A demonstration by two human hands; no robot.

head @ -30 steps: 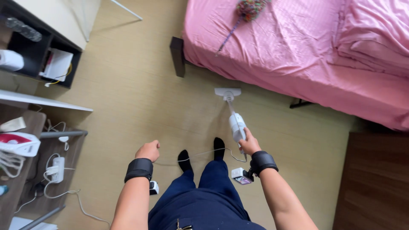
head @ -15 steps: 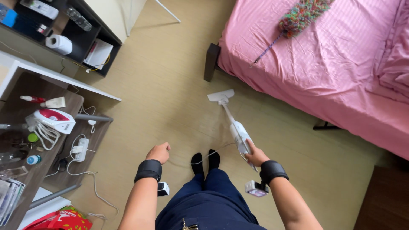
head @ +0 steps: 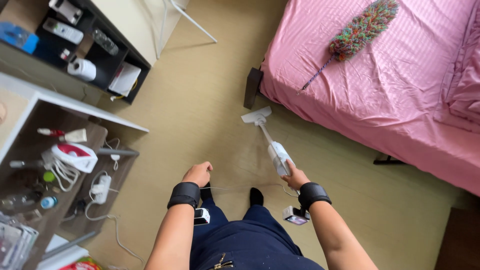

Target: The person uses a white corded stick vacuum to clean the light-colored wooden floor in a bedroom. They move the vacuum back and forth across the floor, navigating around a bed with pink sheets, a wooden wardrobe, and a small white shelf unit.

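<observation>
The right hand [head: 295, 177] is wrapped around the handle of a white stick vacuum [head: 278, 156], fingers closed on it, with a black wrist band just behind the hand. The vacuum runs from the hand toward 11 o'clock, its flat floor head [head: 256, 115] resting on the tan floor [head: 200, 100] just beside the dark bed leg [head: 252, 88] at the corner of the pink bed [head: 390, 95]. The left hand [head: 198, 173] is loosely curled, knuckles up, and seems to pinch a thin white cord [head: 235, 187] that runs across toward the right hand; the grip itself is hard to make out. On the bed, toward 1 o'clock, lies a multicoloured fluffy duster [head: 362, 27]. At 9 o'clock a brown surface [head: 100, 137] carries a red and white iron [head: 75, 156], and a dark shelf [head: 131, 65] stands at 10 o'clock.
</observation>
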